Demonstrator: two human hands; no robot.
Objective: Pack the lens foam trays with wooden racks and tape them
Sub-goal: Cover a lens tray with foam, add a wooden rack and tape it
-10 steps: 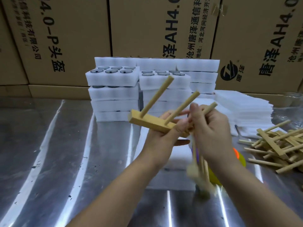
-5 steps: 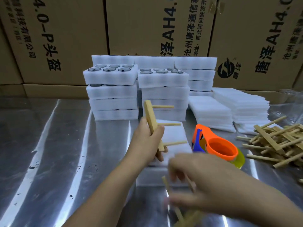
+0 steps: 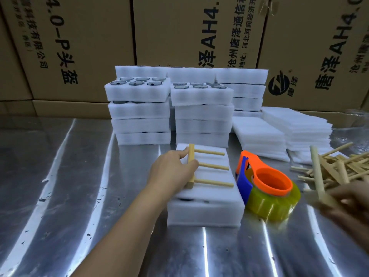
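- Steel counter (image 3: pixel 60 176) bare at 9 o'clock.
- Left hand (image 3: pixel 171 174) closed on a wooden rack (image 3: pixel 199 166), now laid flat on the near foam tray stack (image 3: pixel 205 208) at centre, pegs toward 3 o'clock; upright in hand a moment ago.
- Tape dispenser (image 3: pixel 267 188) touching the stack at 3 o'clock, untouched.
- Right hand (image 3: pixel 347 204) at 4 o'clock gripping a second rack (image 3: pixel 317 176), blurred, swung out from the near edge.
- Likely next: second rack on the opposite side, then taping.

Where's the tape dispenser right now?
In the head view, the tape dispenser sits on the metal table, right of centre, touching the near foam tray, with the loose wooden pieces farther right.
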